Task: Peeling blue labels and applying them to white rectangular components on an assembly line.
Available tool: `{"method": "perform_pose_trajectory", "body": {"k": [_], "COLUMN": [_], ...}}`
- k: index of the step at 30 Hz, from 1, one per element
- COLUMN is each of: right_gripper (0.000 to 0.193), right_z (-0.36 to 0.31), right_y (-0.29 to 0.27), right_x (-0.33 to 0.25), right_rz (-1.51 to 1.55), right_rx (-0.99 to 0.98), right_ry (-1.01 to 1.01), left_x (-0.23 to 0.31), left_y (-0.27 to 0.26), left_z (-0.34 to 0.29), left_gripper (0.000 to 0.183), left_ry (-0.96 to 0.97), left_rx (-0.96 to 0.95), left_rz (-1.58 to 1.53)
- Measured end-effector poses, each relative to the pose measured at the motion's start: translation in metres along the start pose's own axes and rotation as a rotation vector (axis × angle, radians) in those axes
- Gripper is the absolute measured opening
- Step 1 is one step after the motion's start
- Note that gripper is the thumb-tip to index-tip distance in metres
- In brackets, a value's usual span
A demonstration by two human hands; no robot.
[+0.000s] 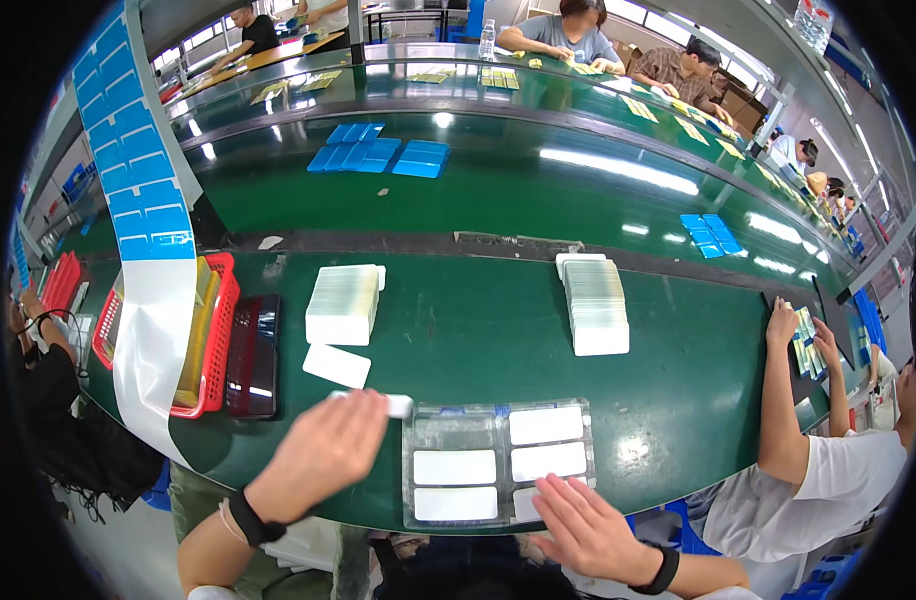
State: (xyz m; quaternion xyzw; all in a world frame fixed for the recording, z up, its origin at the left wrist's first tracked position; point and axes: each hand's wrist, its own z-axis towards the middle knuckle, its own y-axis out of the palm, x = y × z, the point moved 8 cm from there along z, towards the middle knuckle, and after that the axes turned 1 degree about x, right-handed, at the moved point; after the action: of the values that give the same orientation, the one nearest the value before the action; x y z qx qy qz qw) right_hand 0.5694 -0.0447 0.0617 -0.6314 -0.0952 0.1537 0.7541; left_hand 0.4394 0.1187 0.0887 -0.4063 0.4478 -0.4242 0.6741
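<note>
Here on my remote feed, the left hand (328, 446) has its fingers bunched on a white card (400, 406) (thumb hidden from me), just beside the clear tray's (453, 433) upper-left corner. The right hand (592, 530) reaches over the lower-right card (524, 506), fingers straight, slightly spread; contact, I can't tell.

From the wearer's head, the fisheye camera looks down and forward, close above hands (330, 446) and green table (468, 335).
</note>
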Motion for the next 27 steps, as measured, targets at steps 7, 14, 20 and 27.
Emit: {"method": "perform_pose_trajectory", "body": {"k": [7,14,20,27], "right_gripper": [0.069,0.073,0.077,0.073], "right_z": [-0.013,-0.020,-0.025,-0.007], "right_y": [0.028,0.031,0.028,0.019], "right_x": [-0.011,-0.011,-0.004,0.017], "right_rz": [0.019,0.156,0.114,0.051], "right_rx": [-0.160,-0.080,-0.093,-0.097], "right_ry": [0.177,0.248,0.256,0.271], "left_x": [0.065,0.069,0.082,0.088], "left_y": [0.024,0.031,0.022,0.019], "left_z": [0.020,0.027,0.011,-0.001], "left_gripper": [0.035,0.052,0.059,0.065], "left_ry": [0.162,0.090,0.140,0.157], "left_rx": [-0.080,-0.118,-0.172,-0.209], "left_rz": [0.025,-0.239,-0.317,-0.464]}}
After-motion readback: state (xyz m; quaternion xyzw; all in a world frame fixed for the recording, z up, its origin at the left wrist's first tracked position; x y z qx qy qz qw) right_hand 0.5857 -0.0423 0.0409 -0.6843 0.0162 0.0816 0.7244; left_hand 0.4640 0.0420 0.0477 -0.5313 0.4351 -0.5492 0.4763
